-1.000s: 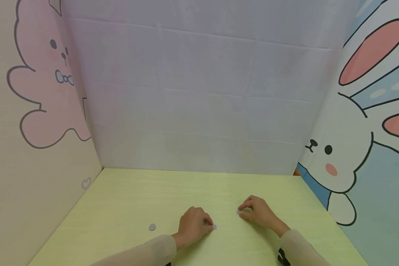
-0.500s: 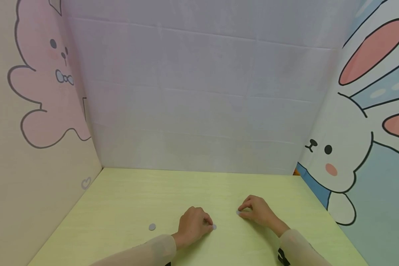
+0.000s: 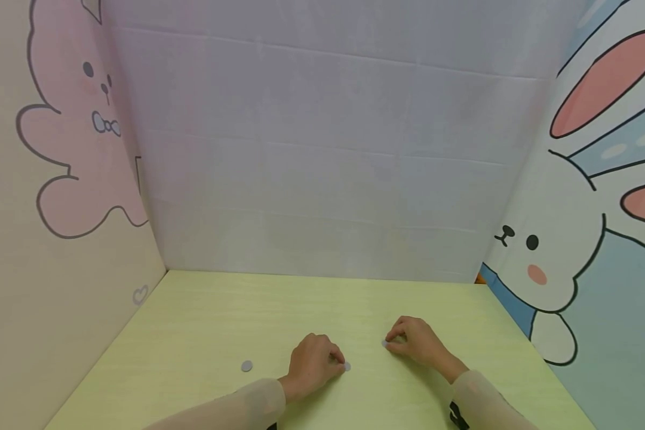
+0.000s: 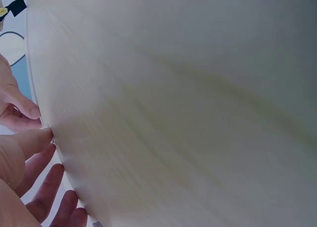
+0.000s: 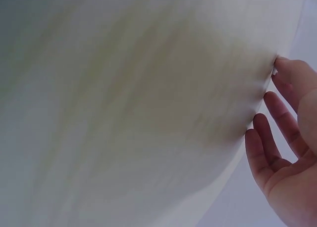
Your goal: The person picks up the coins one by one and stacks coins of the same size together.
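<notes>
Over the yellow tabletop point(image 3: 204, 322), my left hand point(image 3: 313, 365) pinches a small flat grey disc point(image 3: 347, 366) between thumb and fingertips, low at the surface. Most of that disc juts out to the right of the fingers. Farther right and a little deeper on the table, my right hand point(image 3: 416, 341) pinches a second grey disc point(image 3: 384, 343), of which only the left edge shows. A third disc point(image 3: 246, 366) lies flat to the left of my left hand, apart from it. In the right wrist view, the other fingertips point(image 5: 253, 138) of the right hand rest at the tabletop.
A pale creased sheet point(image 3: 322, 155) rises along the table's back edge. Side walls with a pink cartoon animal point(image 3: 67, 143) on the left and a white rabbit point(image 3: 548, 239) on the right border the table.
Both hands keep their places and their pinch on the discs, and the third disc stays put. Only the head view has shifted very slightly.
</notes>
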A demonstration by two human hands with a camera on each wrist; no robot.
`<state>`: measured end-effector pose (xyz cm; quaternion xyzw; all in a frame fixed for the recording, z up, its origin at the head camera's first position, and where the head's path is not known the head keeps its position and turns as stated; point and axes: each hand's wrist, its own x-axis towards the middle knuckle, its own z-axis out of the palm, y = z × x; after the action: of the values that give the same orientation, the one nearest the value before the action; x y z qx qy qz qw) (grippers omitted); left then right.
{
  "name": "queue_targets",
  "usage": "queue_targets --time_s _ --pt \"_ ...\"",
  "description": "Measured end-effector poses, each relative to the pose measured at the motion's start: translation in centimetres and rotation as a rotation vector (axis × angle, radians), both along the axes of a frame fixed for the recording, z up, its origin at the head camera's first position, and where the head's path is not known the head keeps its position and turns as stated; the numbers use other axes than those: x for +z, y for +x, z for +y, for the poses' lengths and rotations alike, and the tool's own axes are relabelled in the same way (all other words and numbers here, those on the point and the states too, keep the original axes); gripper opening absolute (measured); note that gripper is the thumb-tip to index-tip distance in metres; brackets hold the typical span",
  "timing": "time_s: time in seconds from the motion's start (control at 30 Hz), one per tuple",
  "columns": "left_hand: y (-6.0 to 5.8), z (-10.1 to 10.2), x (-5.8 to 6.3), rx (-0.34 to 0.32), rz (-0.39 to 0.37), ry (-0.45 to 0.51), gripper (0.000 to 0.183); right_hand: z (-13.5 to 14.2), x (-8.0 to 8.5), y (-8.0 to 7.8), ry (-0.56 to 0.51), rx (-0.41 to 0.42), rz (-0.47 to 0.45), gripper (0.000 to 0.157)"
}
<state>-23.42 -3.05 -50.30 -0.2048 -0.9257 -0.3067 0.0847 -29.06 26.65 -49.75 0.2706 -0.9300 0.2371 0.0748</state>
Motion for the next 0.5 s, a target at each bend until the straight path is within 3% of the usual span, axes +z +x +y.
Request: queue_targets --time_s 0.5 --pt "-0.03 0.07 -0.2 -0.003 -0.001 0.009 0.012 -0.6 0.01 0.48 -0.043 0.019 -0.015 0.007"
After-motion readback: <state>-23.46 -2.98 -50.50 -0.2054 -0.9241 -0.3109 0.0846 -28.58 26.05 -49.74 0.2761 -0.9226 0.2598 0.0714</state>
